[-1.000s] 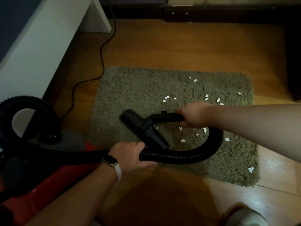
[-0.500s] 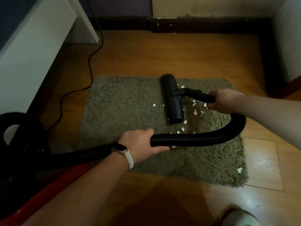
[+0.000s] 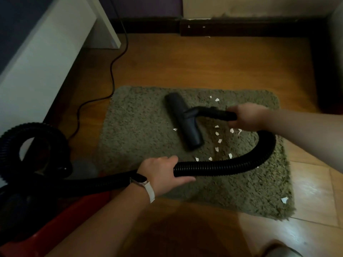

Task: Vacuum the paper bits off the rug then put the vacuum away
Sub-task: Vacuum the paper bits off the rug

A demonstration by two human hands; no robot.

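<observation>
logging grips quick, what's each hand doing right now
left hand: closed, grips the black hose
right hand: closed, grips the vacuum wand

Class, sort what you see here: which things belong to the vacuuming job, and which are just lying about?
Job:
rug
paper bits
nozzle
wand, gripped by right hand
hose, gripped by left hand
red vacuum body
cord, probably the vacuum's

Lying about:
white furniture
skirting board
watch on the left wrist
</observation>
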